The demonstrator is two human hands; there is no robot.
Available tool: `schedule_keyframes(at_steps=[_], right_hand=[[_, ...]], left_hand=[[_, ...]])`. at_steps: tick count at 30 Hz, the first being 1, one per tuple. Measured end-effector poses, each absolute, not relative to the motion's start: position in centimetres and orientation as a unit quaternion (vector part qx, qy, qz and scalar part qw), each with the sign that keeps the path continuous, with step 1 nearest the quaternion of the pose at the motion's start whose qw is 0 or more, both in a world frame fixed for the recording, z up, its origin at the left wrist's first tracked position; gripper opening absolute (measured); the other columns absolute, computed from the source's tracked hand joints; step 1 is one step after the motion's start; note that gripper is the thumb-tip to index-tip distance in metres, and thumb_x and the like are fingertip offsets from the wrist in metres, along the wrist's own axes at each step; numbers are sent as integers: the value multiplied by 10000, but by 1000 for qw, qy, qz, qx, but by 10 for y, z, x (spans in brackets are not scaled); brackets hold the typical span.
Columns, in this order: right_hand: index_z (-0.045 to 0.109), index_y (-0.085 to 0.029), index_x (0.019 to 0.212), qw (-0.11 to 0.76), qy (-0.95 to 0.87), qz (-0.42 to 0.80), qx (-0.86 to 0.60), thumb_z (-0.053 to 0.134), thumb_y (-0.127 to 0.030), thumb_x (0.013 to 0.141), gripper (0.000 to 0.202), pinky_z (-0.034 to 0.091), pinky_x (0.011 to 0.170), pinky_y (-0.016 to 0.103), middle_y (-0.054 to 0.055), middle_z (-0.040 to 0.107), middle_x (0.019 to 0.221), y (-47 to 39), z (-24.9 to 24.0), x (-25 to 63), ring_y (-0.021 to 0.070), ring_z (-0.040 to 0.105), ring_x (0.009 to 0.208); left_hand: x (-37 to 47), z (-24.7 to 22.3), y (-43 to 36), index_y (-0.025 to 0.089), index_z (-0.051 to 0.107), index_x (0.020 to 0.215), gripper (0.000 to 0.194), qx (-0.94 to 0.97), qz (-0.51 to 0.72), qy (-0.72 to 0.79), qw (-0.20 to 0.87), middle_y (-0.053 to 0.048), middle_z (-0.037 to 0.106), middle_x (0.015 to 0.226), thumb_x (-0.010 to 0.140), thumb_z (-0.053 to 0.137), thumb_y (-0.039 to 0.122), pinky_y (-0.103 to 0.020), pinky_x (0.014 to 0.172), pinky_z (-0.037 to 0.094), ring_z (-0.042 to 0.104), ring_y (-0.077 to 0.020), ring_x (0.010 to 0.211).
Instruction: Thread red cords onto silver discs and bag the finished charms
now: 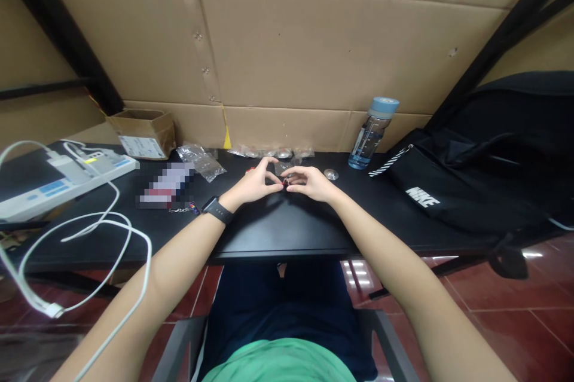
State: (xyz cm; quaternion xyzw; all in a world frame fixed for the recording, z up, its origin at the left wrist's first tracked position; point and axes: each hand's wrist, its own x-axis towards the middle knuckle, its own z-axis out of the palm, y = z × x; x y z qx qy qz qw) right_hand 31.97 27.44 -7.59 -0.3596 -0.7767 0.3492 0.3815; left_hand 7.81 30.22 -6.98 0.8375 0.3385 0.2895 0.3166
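Note:
Above the middle of the black table (282,232), my left hand (257,185) and my right hand (313,183) meet at their fingertips. Between them is a small red item (284,183), too small to make out, pinched by the fingers of both hands. A thin strand or edge shows by the right fingertips. Just behind the hands lie small clear plastic packets (269,153) in a row. A small round clear dish (330,174) rests to the right of my right hand.
A water bottle (370,134) and a black bag (452,173) stand on the right. At left are a cardboard box (147,134), a plastic bag (201,161), a blurred-out object (165,186), a power strip (67,185) and loose white cables (130,226). Cardboard walls the back.

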Motion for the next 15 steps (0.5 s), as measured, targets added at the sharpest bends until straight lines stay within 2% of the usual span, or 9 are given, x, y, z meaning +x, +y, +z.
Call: schedule_keyframes(at_steps=[4, 15], right_hand=[[734, -185, 1212, 373, -785, 336, -363, 857, -330, 788, 465, 608, 1042, 455, 95, 760, 1196, 274, -77, 320, 240, 760, 1064], [766, -151, 1177, 354, -763, 354, -409, 911, -308, 699, 523, 639, 1003, 452, 90, 781, 1060, 276, -77, 328, 232, 765, 1000]], left_hand=[[75, -68, 305, 256, 391, 1421, 631, 838, 280, 356, 304, -47, 817, 1043, 882, 700, 364, -434, 993, 515, 762, -258, 998], [67, -66, 310, 273, 430, 1414, 586, 833, 291, 378, 280, -24, 813, 1028, 889, 674, 361, -389, 924, 528, 757, -242, 922]])
